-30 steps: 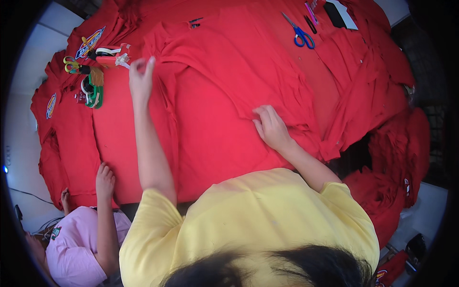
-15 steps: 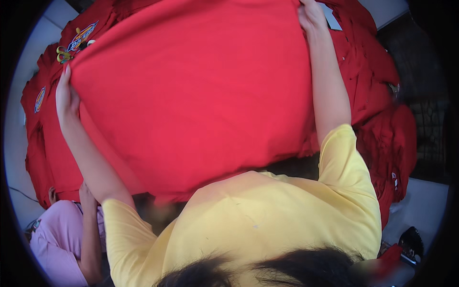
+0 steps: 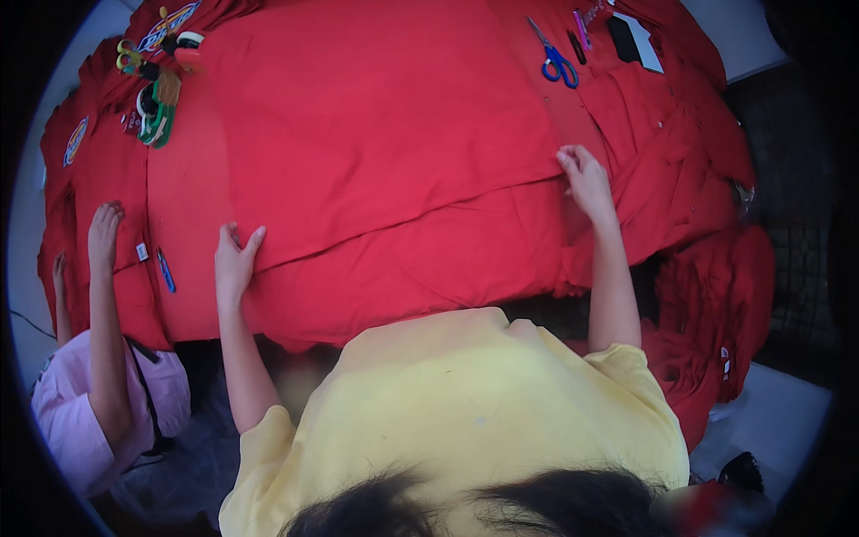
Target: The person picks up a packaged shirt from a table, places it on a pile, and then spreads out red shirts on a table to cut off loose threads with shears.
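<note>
A broad piece of red cloth (image 3: 394, 116) lies nearly flat, its near hem running at a slant over another red layer (image 3: 412, 255). At its near left corner is my left hand (image 3: 235, 268), thumb and fingers apart, the thumb touching the cloth. My right hand (image 3: 588, 186) pinches the near right corner with its fingertips. Beyond that corner lie blue-handled scissors (image 3: 557, 64). On the left are yellow-handled scissors (image 3: 130, 58) and a green tape dispenser (image 3: 157, 112).
A co-worker in a pink top (image 3: 63, 403) has both hands over red fabric at the left. A blue cutter (image 3: 166, 270) lies between us. Heaped red garments (image 3: 716, 286) fill the right side. A dark and white flat object (image 3: 637, 43) rests at the far right.
Both my hands have come down and nearer to me, laying the raised red cloth flat. The scissors and tape dispenser have come into sight. The co-worker's hands have moved farther up the fabric.
</note>
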Demonstrator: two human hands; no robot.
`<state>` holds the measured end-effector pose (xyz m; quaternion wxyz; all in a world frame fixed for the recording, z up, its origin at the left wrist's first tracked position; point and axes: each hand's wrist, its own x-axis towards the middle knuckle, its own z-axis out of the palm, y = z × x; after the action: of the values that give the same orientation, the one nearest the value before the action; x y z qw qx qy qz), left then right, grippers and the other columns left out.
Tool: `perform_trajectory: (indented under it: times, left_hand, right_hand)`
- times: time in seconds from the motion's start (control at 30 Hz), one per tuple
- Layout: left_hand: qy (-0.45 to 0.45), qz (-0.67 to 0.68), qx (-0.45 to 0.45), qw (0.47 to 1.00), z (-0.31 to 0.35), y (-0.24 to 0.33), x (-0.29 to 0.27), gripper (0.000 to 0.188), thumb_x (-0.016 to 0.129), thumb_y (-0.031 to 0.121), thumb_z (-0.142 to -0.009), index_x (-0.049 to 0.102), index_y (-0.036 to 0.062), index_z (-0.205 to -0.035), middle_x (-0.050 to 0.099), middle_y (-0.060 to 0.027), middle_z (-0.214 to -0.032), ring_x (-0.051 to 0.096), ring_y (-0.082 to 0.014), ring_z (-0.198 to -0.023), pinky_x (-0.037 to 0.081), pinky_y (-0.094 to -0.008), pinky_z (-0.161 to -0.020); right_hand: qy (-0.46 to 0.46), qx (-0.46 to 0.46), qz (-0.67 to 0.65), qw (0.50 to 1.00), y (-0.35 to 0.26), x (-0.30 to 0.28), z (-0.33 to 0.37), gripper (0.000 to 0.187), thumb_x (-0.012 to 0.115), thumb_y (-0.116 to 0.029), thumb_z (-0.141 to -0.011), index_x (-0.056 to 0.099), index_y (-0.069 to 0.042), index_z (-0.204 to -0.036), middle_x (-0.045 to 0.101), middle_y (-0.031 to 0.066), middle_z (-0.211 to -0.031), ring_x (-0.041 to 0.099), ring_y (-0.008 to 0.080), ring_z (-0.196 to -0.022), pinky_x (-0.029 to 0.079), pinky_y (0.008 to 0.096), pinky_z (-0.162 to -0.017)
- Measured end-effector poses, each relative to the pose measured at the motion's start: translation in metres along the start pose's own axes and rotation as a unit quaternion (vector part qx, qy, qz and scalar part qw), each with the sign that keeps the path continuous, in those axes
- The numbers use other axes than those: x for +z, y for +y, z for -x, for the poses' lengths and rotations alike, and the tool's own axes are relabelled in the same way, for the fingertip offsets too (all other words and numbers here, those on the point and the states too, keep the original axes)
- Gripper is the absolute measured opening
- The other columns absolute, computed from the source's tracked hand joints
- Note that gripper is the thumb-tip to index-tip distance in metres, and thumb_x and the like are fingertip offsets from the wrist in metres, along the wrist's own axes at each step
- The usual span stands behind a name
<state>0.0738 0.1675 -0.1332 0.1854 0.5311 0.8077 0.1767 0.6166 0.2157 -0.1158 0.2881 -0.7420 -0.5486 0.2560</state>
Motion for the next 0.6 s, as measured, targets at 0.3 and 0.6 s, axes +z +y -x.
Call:
perform_trajectory:
  times: [0.3,0.6]
  left_hand:
    - [0.049,0.116,-0.028,0.992,0.028,-0.014,-0.016,0.023,0.067,0.019,-0.085,0.06,-0.0036,-0.086,0.062,-0.0082,-0.072,0.055,-0.0128,-0.061,0.045,-0.0278,-0.061]
    - [0.005,0.315,-0.032,0.949,0.023,-0.012,-0.029,0.01,0.062,0.013,-0.087,0.059,0.004,-0.091,0.057,-0.0015,-0.073,0.057,-0.0097,-0.07,0.046,-0.0278,-0.065]
  right_hand:
    - [0.045,0.062,-0.328,0.942,0.042,0.02,-0.004,0.025,0.068,-0.016,-0.084,0.059,-0.003,-0.102,0.056,-0.0007,-0.076,0.052,0.0059,-0.062,0.044,0.0199,-0.05]
    - [-0.055,-0.002,-0.32,0.946,0.038,-0.006,-0.023,0.016,0.063,-0.013,-0.087,0.059,-0.004,-0.1,0.061,-0.0005,-0.083,0.054,0.0043,-0.066,0.043,0.0183,-0.056]
